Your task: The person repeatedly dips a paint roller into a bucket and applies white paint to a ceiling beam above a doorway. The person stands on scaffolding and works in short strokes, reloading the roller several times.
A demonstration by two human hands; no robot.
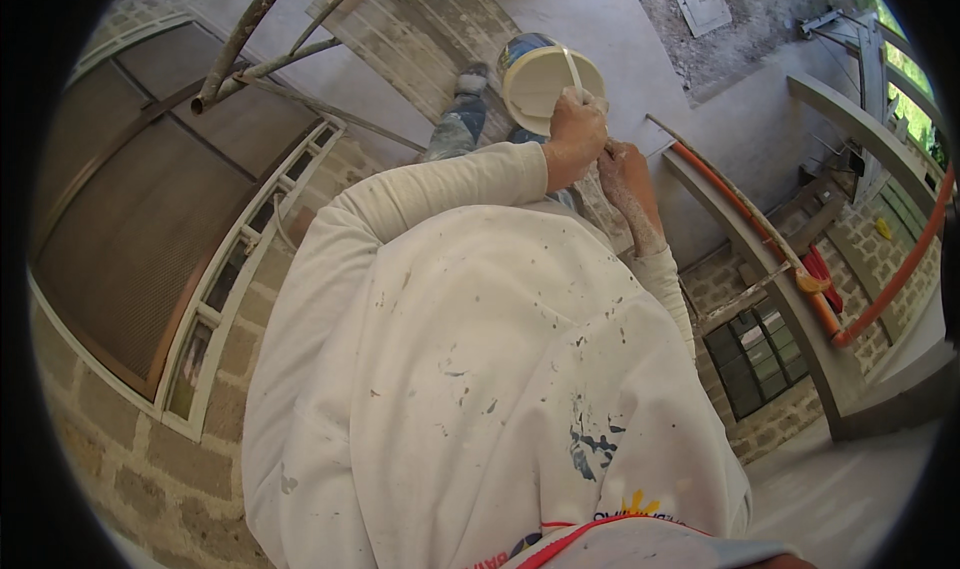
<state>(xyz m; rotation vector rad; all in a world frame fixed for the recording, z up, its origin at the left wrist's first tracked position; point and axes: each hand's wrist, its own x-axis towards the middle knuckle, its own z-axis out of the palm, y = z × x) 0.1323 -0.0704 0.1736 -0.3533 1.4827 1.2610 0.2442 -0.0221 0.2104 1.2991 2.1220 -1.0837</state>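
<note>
A round bucket [511, 87] with a cream rim and a dark blue patterned side hangs or stands in front of me, its mouth facing up. Pale stuff shows inside. A narrow white strip [573, 69], which looks like the bucket's handle, crosses the mouth and runs into my left hand [577, 139], whose fingers are closed around it. Just right of it and touching it, my right hand [630, 184] is closed too; what its fingers pinch is hidden. Both hands are smeared with whitish dust or paste.
Below are wooden planks [420, 44] and a concrete floor [590, 14]. Metal scaffold pipes [255, 69] reach in at upper left, beside a screened window [150, 209] in a block wall. An orange pipe [735, 199] runs along a ledge at right. My boot [470, 79] is near the planks.
</note>
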